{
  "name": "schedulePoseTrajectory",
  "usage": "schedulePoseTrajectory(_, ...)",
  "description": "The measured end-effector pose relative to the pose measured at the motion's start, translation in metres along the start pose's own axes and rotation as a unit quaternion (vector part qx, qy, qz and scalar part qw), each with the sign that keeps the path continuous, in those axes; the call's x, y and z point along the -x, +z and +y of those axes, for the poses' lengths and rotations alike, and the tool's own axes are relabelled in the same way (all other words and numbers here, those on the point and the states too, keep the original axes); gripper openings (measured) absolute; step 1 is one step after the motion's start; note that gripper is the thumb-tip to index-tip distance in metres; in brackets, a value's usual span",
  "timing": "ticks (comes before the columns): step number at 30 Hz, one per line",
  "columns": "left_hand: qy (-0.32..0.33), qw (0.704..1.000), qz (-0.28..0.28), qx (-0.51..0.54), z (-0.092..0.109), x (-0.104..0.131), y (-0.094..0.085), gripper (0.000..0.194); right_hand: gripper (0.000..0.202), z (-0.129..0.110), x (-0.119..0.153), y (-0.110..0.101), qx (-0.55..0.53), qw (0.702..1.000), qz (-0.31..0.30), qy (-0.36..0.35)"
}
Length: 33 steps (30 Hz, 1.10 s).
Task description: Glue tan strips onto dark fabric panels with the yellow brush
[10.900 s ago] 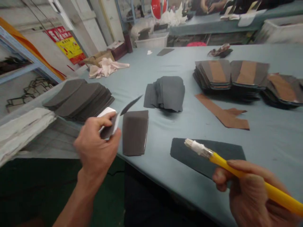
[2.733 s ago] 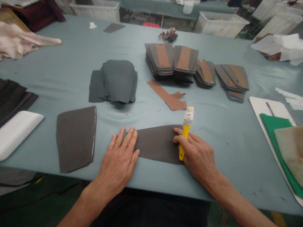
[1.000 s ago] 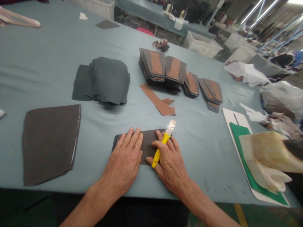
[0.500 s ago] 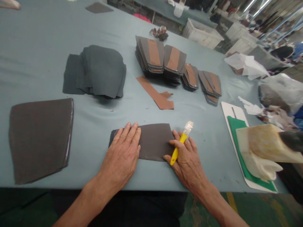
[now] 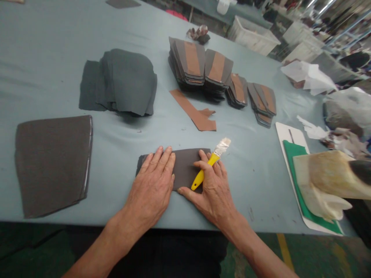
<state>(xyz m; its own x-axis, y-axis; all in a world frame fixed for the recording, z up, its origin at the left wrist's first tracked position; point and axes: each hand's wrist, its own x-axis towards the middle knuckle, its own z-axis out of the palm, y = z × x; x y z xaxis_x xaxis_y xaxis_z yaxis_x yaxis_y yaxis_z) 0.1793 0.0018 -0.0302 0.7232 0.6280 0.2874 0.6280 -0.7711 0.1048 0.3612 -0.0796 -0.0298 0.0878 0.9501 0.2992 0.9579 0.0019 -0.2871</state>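
A dark grey-brown sheet (image 5: 185,168), perhaps leather, lies flat near the front edge of the table. My left hand (image 5: 153,181) rests flat on its left part, fingers stretched out. On the sheet's right part lies my right hand (image 5: 213,185), its thumb and fingertips pressing the surface. A yellow-handled paintbrush (image 5: 210,164) is held between the fingers of that hand, with its pale bristles pointing up and to the right. Dark material shows at the sheet's left end, partly hidden by my left hand.
A stack of brown sheets (image 5: 53,166) lies at left, a dark grey pile (image 5: 124,83) behind. Several bundles with tan strips (image 5: 191,58) stand at the back, tan scraps (image 5: 199,116) before them. At right are a white board (image 5: 284,133), green sheet (image 5: 292,148) and yellowish container (image 5: 327,170).
My right hand has slid left across the sheet with the paintbrush, now covering more of its right end. My left hand stays flat on the sheet. The view has shifted slightly.
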Motion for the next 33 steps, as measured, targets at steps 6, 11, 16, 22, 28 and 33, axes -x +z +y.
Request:
schedulePoseTrajectory(6,-0.004,1.0,-0.009,0.008,0.0,0.0,0.0,0.053,0.071,0.023,0.016,-0.012,0.021,0.999,-0.008,0.026)
schedulePoseTrajectory(11,0.0,1.0,0.001,0.001,0.0,0.0,0.0,0.053,0.062,0.043,0.032,-0.024,0.017,0.999,-0.006,0.05)
schedulePoseTrajectory(16,0.001,1.0,0.011,-0.01,0.0,0.001,0.003,0.053,0.051,0.056,0.03,-0.036,0.031,0.997,0.035,0.058)
schedulePoseTrajectory(22,-0.004,1.0,0.01,-0.018,-0.002,0.003,0.006,0.054,0.056,0.037,-0.003,-0.026,-0.021,0.999,0.046,-0.004)
schedulePoseTrajectory(28,0.003,1.0,0.024,-0.016,-0.003,0.004,0.007,0.054,0.065,0.008,-0.027,0.0,-0.117,0.992,-0.006,-0.051)
schedulePoseTrajectory(33,0.016,0.999,0.024,-0.017,-0.005,0.005,0.007,0.054,0.051,-0.007,-0.031,0.014,-0.118,0.992,0.02,-0.044)
